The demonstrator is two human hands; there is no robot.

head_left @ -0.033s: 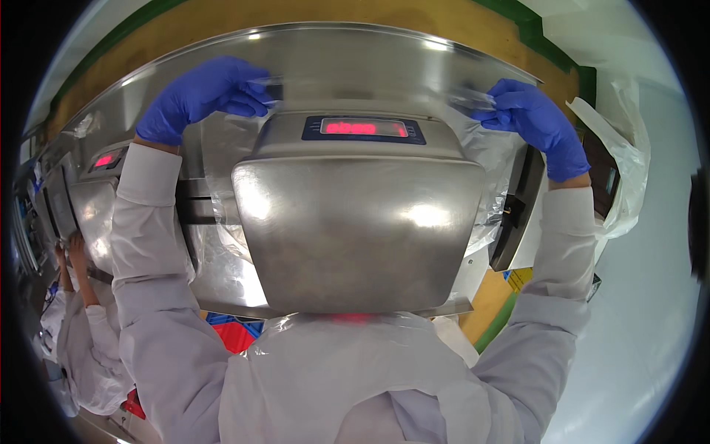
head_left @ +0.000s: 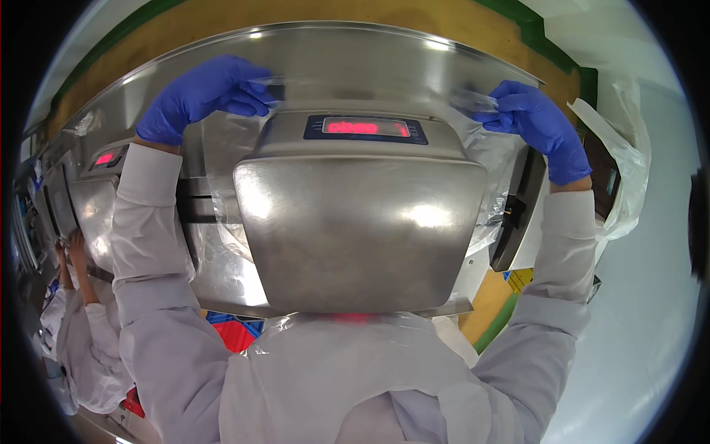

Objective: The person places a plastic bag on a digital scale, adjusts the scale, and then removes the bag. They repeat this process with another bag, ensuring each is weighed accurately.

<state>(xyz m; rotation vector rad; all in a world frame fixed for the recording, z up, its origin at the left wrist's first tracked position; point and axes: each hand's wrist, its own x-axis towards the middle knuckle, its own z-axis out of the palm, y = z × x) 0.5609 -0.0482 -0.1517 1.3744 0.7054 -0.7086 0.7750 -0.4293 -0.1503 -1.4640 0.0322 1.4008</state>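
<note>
Pinching clear film [head_left: 497, 159] between curled fingers and thumb, by the left hand [head_left: 200, 96] at upper left of the frame and by the right hand [head_left: 536, 126] at upper right, both blue-gloved. Visible again below both hands, either side of a steel scale [head_left: 359, 237] at centre with a red-lit display [head_left: 366, 129]; cannot tell whether joined behind it.

White glare spots the steel scale pan [head_left: 359, 240], while fisheye distortion curves the dark-rimmed view.
</note>
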